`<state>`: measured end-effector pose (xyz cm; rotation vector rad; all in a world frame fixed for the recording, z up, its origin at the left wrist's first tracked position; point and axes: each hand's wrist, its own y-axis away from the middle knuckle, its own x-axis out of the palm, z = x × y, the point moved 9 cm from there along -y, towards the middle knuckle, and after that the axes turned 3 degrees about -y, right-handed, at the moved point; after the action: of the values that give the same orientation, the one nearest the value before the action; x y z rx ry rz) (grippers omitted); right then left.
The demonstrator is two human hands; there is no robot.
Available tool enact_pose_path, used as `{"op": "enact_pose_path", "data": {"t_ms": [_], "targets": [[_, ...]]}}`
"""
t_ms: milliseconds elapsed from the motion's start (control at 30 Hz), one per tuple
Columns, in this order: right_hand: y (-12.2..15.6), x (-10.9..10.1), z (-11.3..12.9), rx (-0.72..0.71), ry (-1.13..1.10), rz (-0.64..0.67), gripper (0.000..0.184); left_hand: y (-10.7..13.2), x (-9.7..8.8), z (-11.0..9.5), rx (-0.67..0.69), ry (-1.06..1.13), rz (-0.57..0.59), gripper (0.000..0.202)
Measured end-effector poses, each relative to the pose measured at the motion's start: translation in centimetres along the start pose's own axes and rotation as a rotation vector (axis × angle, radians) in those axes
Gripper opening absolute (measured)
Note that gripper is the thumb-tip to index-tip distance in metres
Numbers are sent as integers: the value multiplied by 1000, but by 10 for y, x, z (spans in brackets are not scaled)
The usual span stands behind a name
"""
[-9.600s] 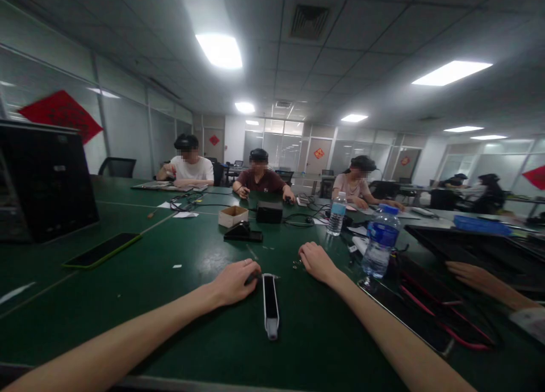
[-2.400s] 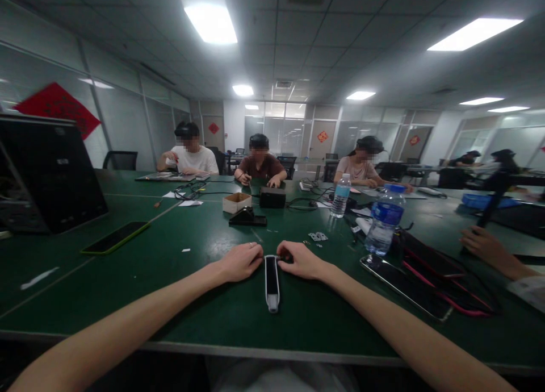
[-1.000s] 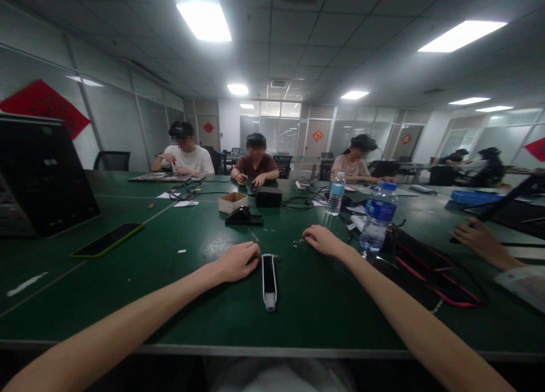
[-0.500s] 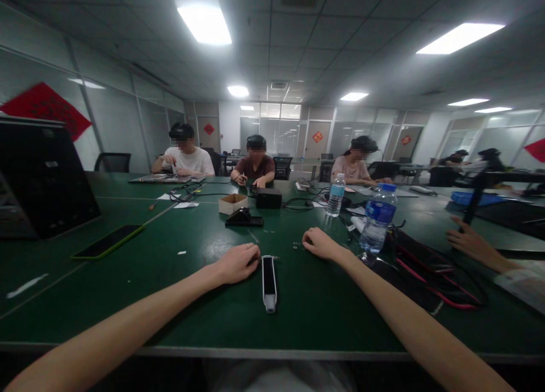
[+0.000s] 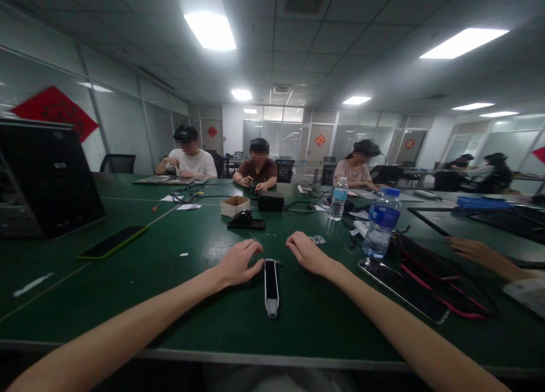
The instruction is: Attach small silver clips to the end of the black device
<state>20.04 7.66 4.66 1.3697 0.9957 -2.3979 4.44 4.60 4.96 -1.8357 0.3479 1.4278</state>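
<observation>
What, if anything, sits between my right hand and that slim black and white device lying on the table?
Nothing visible. The right hand hovers just beside the far end of the device, with only bare green table between them. The left hand rests on the other side.

both forearms stretched forward, bare. left hand (image 5: 238, 262) palm down, fingers loosely curled. right hand (image 5: 307, 252) palm down just beside it, fingers bent.

table (image 5: 128, 278): matt green mat, faint sheen under the lights
device (image 5: 271, 281): glossy black face, white plastic shell
bottle (image 5: 381, 224): clear plastic, blue cap
box (image 5: 235, 205): plain cardboard
phone (image 5: 111, 242): glossy black glass, green case
</observation>
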Motion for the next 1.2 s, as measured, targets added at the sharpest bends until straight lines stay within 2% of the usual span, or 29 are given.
{"op": "enact_pose_path", "data": {"t_ms": [133,200,267,467,667,767,900,1100,1200], "targets": [[1,11,52,-94,-120,21,15,2,-2,-1,12,-11,-80,16],[2,15,66,-133,-162,21,13,3,1,-4,47,-20,-86,12],[3,18,70,-128,-197,16,12,3,5,-7,89,-26,-90,9],[5,18,55,17,-339,8,14,4,10,-5,115,-30,-89,7],[6,16,59,-20,-388,-1,13,3,7,-1,84,23,-95,5],[3,9,54,-63,-334,-28,11,1,7,-1,53,6,-75,8],[1,-6,34,-91,-184,-86,19,1,5,1,34,-24,-37,14],[3,2,8,-91,-40,38,19,2,9,4,39,-33,49,15],[2,7,6,-72,-12,97,21,1,13,4,39,-43,66,15]]}}
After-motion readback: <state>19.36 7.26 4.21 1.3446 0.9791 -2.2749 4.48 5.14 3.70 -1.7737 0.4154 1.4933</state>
